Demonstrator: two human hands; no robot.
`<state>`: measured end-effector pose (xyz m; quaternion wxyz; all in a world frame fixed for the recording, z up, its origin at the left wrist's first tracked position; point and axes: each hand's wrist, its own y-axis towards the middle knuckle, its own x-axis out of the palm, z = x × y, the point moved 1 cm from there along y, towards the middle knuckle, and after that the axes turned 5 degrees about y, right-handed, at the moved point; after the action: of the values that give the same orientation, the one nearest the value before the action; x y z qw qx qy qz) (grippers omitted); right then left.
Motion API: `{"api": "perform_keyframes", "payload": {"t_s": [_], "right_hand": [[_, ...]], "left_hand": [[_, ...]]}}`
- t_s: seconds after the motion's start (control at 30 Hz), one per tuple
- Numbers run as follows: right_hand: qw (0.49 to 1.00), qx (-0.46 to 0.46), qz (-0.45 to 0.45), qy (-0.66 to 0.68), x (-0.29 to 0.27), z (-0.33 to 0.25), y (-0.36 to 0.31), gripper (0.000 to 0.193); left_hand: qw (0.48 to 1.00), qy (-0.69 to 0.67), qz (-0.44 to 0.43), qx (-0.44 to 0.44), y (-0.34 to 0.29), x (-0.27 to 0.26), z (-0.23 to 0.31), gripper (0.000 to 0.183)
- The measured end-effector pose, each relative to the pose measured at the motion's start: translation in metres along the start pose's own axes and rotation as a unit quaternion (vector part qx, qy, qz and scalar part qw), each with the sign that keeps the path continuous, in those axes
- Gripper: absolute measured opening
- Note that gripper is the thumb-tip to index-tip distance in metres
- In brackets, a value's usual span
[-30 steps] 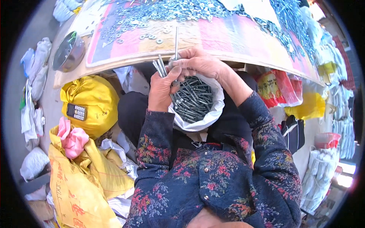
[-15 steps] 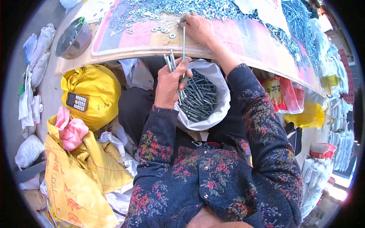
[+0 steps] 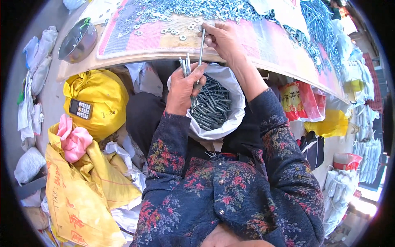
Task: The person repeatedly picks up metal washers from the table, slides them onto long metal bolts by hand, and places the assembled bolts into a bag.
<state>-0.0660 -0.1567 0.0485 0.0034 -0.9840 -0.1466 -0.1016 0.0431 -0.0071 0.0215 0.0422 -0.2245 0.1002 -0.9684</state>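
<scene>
My left hand (image 3: 185, 88) is closed round several thin metal rods (image 3: 185, 66), held above a white bag (image 3: 238, 105) between my knees. One longer rod (image 3: 202, 47) stands up apart from the bunch, pinched by the thumb. At that rod's top end my right hand (image 3: 224, 39) has its thumb and fingers pressed together; whatever small piece they hold is hidden. Dark metal bolts (image 3: 212, 109) fill the bag under my left hand. Beyond my right hand, loose flat washers (image 3: 183, 37) lie on the striped table cover (image 3: 156, 43).
A heap of washers and nuts (image 3: 185, 12) covers the table's far side, with long rods (image 3: 317, 20) piled right. A metal bowl (image 3: 78, 45) sits at the table's left. A yellow sack (image 3: 109, 103) carries a phone (image 3: 80, 109); red packaging (image 3: 294, 99) hangs under the table's right side.
My right hand has lifted from the washers on the table and come to the top of the upright rod. My left hand keeps its hold, nearly in the same place.
</scene>
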Motion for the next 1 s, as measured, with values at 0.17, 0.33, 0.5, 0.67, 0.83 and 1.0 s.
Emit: {"api": "perform_keyframes", "payload": {"t_s": [0.17, 0.33, 0.5, 0.67, 0.83, 1.0], "right_hand": [[0.997, -0.011, -0.041, 0.063, -0.001, 0.005, -0.002, 0.018], [0.924, -0.228, -0.008, -0.308, 0.027, -0.009, -0.029, 0.014], [0.815, -0.353, -0.158, -0.432, 0.038, 0.005, -0.006, 0.013], [0.699, -0.293, 0.038, -0.651, 0.026, 0.021, 0.102, 0.022], [0.67, -0.221, -0.003, -0.709, 0.018, 0.031, 0.099, 0.019], [0.774, -0.287, 0.057, -0.562, 0.015, 0.04, 0.075, 0.013]], "left_hand": [[0.996, -0.077, -0.031, -0.022, 0.004, -0.002, -0.005, 0.03], [0.972, -0.216, -0.07, -0.059, 0.006, -0.02, -0.006, 0.027], [0.963, -0.268, 0.039, 0.02, 0.018, -0.037, 0.005, 0.022], [0.987, -0.147, 0.063, -0.005, 0.019, -0.024, 0.013, 0.022], [0.99, -0.04, 0.133, -0.03, 0.013, -0.001, 0.011, 0.025], [0.991, -0.118, 0.064, -0.011, 0.025, -0.011, -0.009, 0.034]]}}
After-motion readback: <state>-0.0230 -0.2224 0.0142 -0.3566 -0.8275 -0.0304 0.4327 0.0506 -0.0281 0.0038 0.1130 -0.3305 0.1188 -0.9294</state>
